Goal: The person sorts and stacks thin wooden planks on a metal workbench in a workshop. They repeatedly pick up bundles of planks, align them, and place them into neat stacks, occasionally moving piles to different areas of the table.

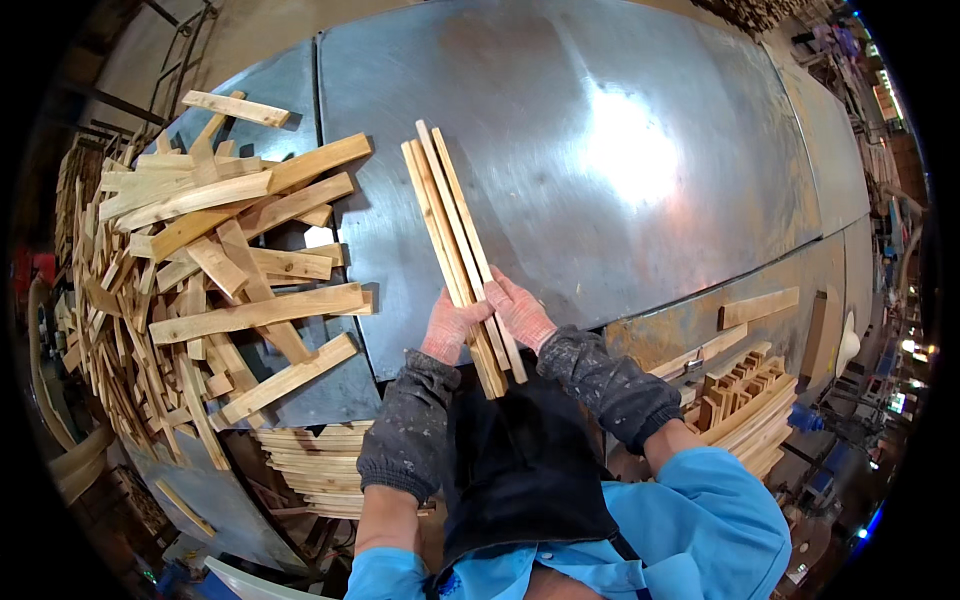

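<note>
Several long, narrow wooden strips (436,200) stand side by side in my two hands, their far ends fanned slightly apart over the metal table. My left hand (455,322), in a pale pinkish glove, is closed around the left side of the strips. On their right side my right hand (518,308), gloved alike, grips them with its fingers partly hidden behind the wood. The strips' near ends reach back to my dark apron (520,470). Dark grey sleeve covers reach from my wrists up the forearms.
A loose, jumbled heap of wooden pieces (215,240) covers the table's left end. Shiny metal sheeting (560,130) forms the tabletop. Stacked strips (315,465) sit below its near edge at left. At right are a neat wood stack (745,405) and a loose board (758,308).
</note>
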The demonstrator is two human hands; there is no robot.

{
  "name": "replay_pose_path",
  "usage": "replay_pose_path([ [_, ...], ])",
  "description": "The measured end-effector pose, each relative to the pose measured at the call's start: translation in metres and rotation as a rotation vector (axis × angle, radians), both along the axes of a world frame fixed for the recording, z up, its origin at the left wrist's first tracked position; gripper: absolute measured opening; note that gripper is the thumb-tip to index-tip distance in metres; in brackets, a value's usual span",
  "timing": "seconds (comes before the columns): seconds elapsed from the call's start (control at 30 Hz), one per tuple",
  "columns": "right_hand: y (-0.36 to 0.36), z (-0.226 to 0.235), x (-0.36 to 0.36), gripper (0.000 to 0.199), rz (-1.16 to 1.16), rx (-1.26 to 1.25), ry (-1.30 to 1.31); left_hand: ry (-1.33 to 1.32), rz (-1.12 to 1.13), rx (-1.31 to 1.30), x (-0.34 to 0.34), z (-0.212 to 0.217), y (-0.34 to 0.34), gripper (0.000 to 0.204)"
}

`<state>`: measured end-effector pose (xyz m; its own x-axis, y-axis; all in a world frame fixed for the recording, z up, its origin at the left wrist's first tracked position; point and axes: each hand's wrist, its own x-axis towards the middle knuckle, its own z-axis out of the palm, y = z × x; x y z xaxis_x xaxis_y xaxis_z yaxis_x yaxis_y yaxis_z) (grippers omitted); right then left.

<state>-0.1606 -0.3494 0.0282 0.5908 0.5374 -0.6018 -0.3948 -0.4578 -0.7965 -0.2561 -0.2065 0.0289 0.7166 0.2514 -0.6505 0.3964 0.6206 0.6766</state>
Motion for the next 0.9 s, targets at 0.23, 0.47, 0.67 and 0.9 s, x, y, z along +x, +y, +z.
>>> replay_pose_path([
  [0.23, 0.016, 0.020, 0.030, 0.062, 0.447, -0.325, -0.648, 0.317, -0.558, 0.562, 0.034, 0.028, 0.030, 0.070],
  [0.47, -0.004, -0.035, 0.039, 0.060, 0.070, -0.035, -0.160, 0.273, -0.269, 0.089, 0.014, 0.022, 0.026, 0.055],
  [0.67, -0.016, -0.055, 0.045, 0.059, -0.047, -0.131, -0.424, 0.215, 0.202, 0.012, -0.071, -0.003, 0.025, 0.059],
  [0.9, 0.114, 0.029, 0.027, 0.058, 0.119, 0.066, -0.495, 0.246, 0.785, 0.629, -0.171, 0.006, 0.098, 0.037],
])
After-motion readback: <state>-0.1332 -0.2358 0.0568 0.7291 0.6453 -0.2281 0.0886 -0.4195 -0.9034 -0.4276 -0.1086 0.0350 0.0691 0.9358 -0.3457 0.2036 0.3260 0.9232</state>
